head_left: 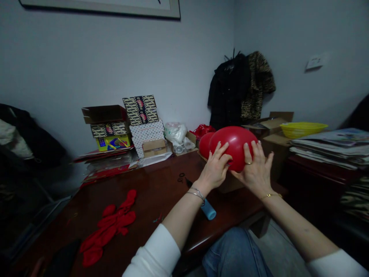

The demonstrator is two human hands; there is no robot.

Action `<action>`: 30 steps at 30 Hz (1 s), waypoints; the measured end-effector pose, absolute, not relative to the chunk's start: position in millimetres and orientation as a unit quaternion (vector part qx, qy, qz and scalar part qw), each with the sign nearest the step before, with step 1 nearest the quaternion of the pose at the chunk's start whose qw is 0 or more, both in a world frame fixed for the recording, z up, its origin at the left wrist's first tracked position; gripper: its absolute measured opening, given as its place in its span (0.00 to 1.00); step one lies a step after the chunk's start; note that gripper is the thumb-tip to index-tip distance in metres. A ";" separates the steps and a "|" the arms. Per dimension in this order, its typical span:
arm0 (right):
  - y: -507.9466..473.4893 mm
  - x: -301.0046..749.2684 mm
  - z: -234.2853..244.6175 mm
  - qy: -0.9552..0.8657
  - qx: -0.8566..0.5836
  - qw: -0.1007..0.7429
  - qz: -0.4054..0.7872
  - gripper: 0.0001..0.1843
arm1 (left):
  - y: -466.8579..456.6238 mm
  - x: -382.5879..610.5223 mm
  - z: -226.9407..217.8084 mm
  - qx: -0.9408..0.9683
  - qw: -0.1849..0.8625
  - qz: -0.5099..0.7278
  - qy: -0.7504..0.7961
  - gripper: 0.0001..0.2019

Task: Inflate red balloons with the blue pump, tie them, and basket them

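Red balloon (238, 140): left hand (215, 169) and right hand (257, 173) partly hid it.
Wall frame (115, 12): was cut off on top.
Tiny bits (158, 220): were too small to identify.

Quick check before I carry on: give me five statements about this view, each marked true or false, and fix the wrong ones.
1. Both the left hand and right hand touch the large red balloon. True.
2. The yellow basket is left of the hanging coats. False: the yellow basket is right of the coats.
3. A gold ring is on the right hand. True.
4. The limp red items hang on the wall. False: the limp red items lie on the table.
5. The blue cylinder is partly hidden by the left arm. True.
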State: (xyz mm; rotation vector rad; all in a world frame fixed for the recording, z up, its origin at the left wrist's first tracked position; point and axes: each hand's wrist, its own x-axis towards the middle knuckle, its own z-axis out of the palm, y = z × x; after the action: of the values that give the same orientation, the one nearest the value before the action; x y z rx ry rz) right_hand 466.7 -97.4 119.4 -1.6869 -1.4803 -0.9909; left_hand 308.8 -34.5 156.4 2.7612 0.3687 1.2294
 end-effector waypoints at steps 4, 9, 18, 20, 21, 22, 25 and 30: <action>-96.9 481.6 114.8 -0.551 -0.661 0.329 -0.389 0.53 | -33.0 328.0 153.1 0.908 0.064 0.395 0.123 0.09; -92.7 493.6 108.9 -0.538 -0.677 0.317 -0.391 0.53 | -30.0 341.4 148.1 0.907 0.086 0.384 0.149 0.09; -78.1 505.0 108.4 -0.525 -0.701 0.286 -0.388 0.53 | -19.4 354.2 134.0 0.884 0.148 0.400 0.190 0.08; -75.4 503.8 107.4 -0.526 -0.702 0.279 -0.390 0.52 | -15.9 355.0 129.4 0.879 0.154 0.406 0.199 0.08; -74.3 503.1 106.0 -0.526 -0.702 0.276 -0.393 0.52 | -13.9 355.4 126.9 0.877 0.154 0.408 0.204 0.08; -73.5 502.4 104.2 -0.527 -0.700 0.273 -0.396 0.52 | -11.8 355.8 124.2 0.875 0.154 0.409 0.208 0.08; -73.6 499.9 98.0 -0.536 -0.692 0.270 -0.401 0.49 | -5.0 357.1 116.0 0.874 0.142 0.403 0.230 0.09; -80.0 494.8 97.7 -0.583 -0.650 0.302 -0.382 0.44 | 6.2 357.3 103.2 0.867 0.129 0.386 0.288 0.13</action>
State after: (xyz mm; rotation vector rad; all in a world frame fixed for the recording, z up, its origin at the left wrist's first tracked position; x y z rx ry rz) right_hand 494.8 -80.0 97.7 -1.7240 -1.5465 -1.0125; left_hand 357.3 6.2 103.2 2.5193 0.8364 1.1225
